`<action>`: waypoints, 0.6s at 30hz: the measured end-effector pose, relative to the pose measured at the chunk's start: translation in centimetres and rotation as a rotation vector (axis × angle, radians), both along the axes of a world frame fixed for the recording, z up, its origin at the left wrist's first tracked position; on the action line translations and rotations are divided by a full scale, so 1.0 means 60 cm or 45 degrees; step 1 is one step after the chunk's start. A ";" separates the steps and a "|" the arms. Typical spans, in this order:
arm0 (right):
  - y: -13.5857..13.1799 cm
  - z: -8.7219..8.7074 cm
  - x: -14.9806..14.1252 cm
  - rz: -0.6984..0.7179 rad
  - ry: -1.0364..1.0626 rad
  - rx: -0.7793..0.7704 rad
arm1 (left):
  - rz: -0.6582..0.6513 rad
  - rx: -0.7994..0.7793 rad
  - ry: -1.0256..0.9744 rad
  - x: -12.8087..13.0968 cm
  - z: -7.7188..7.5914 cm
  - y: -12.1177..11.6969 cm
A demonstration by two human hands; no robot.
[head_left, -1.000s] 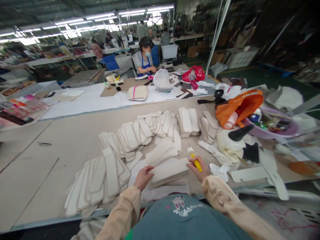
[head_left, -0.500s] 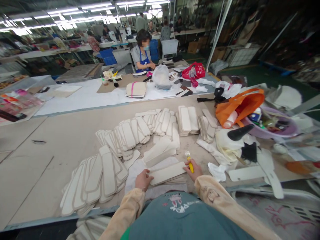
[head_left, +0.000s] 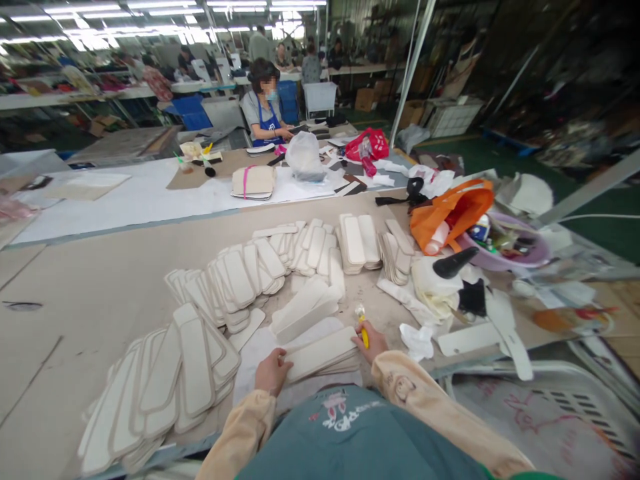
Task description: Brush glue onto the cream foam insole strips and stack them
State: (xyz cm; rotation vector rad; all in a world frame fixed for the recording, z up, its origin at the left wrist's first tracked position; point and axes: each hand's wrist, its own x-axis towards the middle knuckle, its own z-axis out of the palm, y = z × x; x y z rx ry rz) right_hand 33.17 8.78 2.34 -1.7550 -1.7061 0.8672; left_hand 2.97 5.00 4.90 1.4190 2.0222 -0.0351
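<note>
My left hand (head_left: 271,372) is closed on the left end of a long cream strip (head_left: 320,352) that lies on a small stack at the table's near edge. My right hand (head_left: 371,339) grips a yellow-handled brush (head_left: 362,326) and rests against the strip's right end. Fanned rows of similar cream strips (head_left: 235,280) spread over the table to the left and ahead, and more lie near my left elbow (head_left: 165,380). Two loose strips (head_left: 303,308) lie just beyond the one I hold.
The brown worktable (head_left: 100,287) stretches left. To the right lie an orange bag (head_left: 450,207), a purple basin (head_left: 505,247) of clutter, white rags (head_left: 417,340) and black pieces (head_left: 455,263). A person in a blue apron (head_left: 265,113) sits at the far table. A white crate (head_left: 540,413) stands lower right.
The camera has swung rightward, so everything sits further left in view. Both hands stay on the strip's ends and have settled lower against the stack.
</note>
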 end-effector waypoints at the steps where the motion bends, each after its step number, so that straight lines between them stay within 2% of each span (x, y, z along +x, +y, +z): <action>1: 0.000 -0.002 -0.001 0.000 -0.017 0.002 | -0.008 0.000 0.002 -0.001 -0.001 0.001; 18: -0.013 -0.040 0.004 0.010 -0.241 0.098 | -0.113 0.031 0.078 0.004 0.005 0.009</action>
